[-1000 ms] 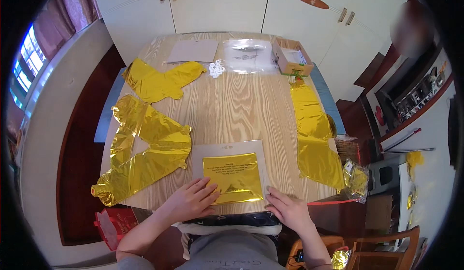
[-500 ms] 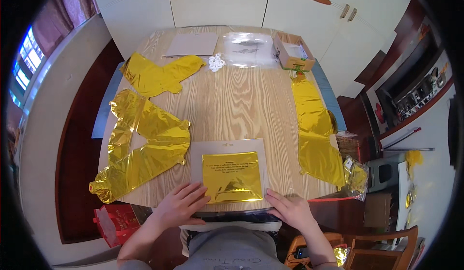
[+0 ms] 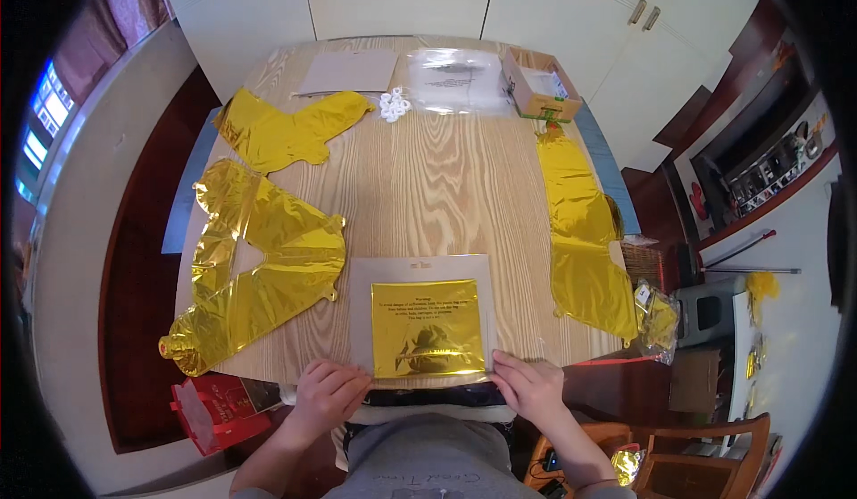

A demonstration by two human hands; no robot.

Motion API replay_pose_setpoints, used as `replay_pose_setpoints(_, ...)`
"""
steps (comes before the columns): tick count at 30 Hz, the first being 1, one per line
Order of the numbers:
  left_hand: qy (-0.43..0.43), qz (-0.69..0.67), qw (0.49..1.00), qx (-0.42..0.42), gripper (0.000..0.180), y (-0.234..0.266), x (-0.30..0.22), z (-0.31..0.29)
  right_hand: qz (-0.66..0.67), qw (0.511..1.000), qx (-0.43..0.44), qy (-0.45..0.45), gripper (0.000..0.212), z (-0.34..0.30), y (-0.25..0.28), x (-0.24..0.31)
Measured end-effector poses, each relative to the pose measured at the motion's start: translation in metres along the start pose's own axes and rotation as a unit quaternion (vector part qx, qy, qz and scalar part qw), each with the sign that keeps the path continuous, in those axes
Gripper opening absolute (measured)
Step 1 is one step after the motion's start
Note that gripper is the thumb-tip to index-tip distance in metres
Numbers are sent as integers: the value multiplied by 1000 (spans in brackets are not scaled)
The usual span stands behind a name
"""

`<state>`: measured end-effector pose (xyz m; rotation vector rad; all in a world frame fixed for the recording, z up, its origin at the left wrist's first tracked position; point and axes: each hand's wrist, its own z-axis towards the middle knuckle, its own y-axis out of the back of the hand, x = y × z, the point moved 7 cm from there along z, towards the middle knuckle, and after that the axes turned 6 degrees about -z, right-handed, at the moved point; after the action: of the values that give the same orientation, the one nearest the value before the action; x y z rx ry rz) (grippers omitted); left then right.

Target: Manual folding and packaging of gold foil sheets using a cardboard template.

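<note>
In front of me at the near table edge lies a flat clear plastic bag (image 3: 478,271) with dark printing across it. Inside show a grey card (image 3: 364,294) and a folded gold foil balloon (image 3: 427,347). My left hand (image 3: 332,394) is closed at the bag's near left corner, its thumb and fingertips together. My right hand (image 3: 528,383) pinches the near right corner. Unfolded gold foil balloons lie flat on both sides: one at left (image 3: 295,249), another at far left (image 3: 277,133) and one along the right (image 3: 585,231).
At the back of the table are a grey card stack (image 3: 350,72), white rings (image 3: 394,104), clear bags (image 3: 457,79) and an open cardboard box (image 3: 540,87). A red bag (image 3: 214,410) stands below the left edge. A wooden chair (image 3: 696,454) is at the lower right.
My left hand has drawn back from the gold foil to the bag's near left corner, its fingers now closed. My right hand stays at the right corner. The view has shifted slightly.
</note>
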<state>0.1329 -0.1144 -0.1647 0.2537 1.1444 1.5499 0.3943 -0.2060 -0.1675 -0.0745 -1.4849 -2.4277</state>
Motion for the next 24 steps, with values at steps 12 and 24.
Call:
replay_pose_setpoints(12, 108, -5, 992, -68, 15, -8, 12, 3, 4, 995, -64, -82, 12, 4, -5, 6)
replay_pose_setpoints(24, 147, 65, 986, -47, 18, -12, 7, 12, 3, 983, -41, -177, 15, 4, -15, 1)
